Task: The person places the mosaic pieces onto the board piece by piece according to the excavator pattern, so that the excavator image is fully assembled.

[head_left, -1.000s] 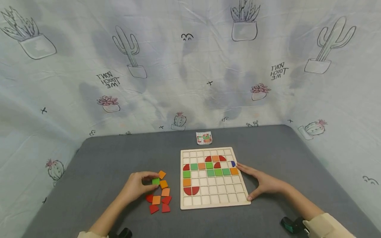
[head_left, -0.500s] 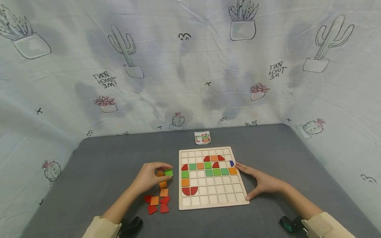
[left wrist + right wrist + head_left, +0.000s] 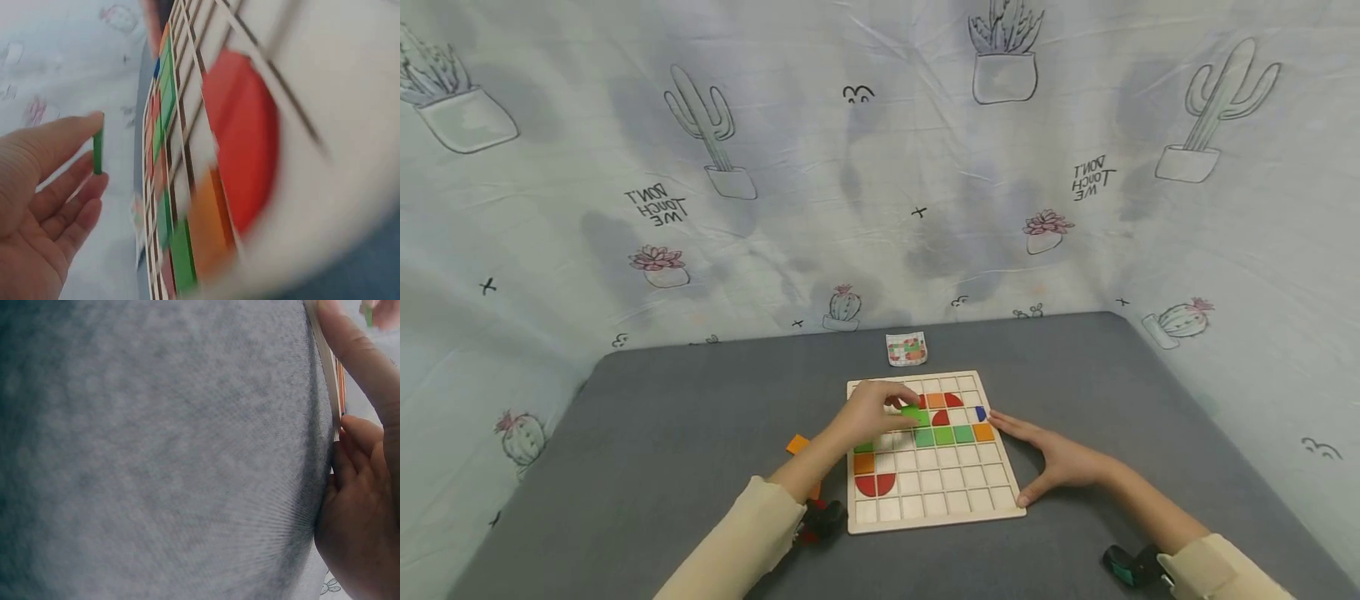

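A dark grey cloth-like tabletop (image 3: 700,450) spreads out beneath the pale wooden grid board (image 3: 935,506); beyond the board hangs a white fabric backdrop (image 3: 805,167) printed with potted cacti. A small printed card (image 3: 907,350) lies just past the board's far edge.

Over the board's upper left part, the left hand (image 3: 868,412) pinches a thin green square tile (image 3: 98,153) between thumb and fingertips, raised clear of the cells. The right hand (image 3: 1051,458) holds thumb and fingers wide apart along the board's right edge, touching it.

In the board's cells, two red quarter-circle pieces (image 3: 865,486) sit side by side at the lower left, an orange square tile (image 3: 864,464) above them, and a blue piece (image 3: 981,413) by the right edge. Left of the board, a loose orange tile (image 3: 797,444) shows beside the forearm.
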{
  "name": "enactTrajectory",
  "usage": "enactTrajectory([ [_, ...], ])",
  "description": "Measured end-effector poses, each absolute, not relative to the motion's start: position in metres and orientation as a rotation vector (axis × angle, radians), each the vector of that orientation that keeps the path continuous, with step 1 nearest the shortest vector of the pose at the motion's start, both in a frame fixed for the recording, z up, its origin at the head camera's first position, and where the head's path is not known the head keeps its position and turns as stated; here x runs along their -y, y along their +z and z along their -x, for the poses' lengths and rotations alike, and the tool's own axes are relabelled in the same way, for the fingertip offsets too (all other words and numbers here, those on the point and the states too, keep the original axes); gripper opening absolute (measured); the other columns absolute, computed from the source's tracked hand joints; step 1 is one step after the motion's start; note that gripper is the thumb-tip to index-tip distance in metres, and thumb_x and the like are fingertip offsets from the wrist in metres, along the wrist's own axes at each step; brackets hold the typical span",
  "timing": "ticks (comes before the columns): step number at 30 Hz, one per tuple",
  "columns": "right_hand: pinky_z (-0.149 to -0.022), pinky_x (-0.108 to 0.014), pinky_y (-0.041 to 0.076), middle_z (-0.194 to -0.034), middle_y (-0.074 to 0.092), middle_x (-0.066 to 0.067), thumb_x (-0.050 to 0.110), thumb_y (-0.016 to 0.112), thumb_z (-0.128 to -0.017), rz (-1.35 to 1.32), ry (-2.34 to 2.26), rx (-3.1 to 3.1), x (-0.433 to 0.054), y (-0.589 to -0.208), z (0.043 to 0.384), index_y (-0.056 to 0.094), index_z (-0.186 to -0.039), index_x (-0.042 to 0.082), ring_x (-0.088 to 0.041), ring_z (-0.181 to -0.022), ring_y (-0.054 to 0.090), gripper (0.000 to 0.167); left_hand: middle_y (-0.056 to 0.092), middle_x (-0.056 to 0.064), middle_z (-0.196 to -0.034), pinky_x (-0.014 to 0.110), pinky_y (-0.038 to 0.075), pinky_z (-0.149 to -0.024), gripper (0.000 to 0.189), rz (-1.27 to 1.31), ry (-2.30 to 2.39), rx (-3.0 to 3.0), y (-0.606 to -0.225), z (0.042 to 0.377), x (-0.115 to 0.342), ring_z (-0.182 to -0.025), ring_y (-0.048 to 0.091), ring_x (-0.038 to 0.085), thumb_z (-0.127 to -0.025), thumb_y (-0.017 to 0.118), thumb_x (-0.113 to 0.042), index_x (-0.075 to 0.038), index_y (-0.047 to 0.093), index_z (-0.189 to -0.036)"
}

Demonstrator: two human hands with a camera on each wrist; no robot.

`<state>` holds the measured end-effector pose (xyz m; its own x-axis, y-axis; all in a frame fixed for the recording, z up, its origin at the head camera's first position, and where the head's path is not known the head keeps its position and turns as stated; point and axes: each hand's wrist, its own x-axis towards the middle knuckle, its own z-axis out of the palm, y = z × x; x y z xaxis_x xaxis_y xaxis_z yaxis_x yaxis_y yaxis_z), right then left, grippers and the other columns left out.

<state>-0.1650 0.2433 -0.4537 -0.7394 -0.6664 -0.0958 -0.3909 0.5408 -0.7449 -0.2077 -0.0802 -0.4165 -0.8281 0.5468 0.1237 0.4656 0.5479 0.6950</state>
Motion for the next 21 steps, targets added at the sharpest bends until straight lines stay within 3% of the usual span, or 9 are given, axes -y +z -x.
enactTrajectory([
  [10, -0.104, -0.042, 0.028, -0.154, 0.014, -0.012, 0.041, 0.081, -0.065, 0.864, -1.032, -2.419, -0.243, -0.454, 0.163, 0.019, -0.149, 0.014, -0.039, -0.136, 0.017, 0.108, 0.069, -0.003, -0.095, 0.020, 0.048, -0.071, 0.026, -0.941, 0.876, -2.660, -0.423, 0.223, 0.020, -0.081, 0.060, 0.008, -0.079, 0.074, -0.023, -0.014, 0.070, -0.103],
  [21, -0.101, -0.055, 0.027, -0.154, 0.012, -0.013, 0.041, 0.081, -0.065, 0.850, -1.040, -2.404, -0.242, -0.456, 0.161, 0.017, -0.149, 0.013, -0.041, -0.136, 0.015, 0.108, 0.069, -0.006, -0.092, 0.016, 0.047, -0.073, 0.024, -0.971, 0.785, -2.697, -0.434, 0.229, 0.001, -0.082, 0.061, 0.005, -0.078, 0.074, -0.023, -0.015, 0.071, -0.100],
])
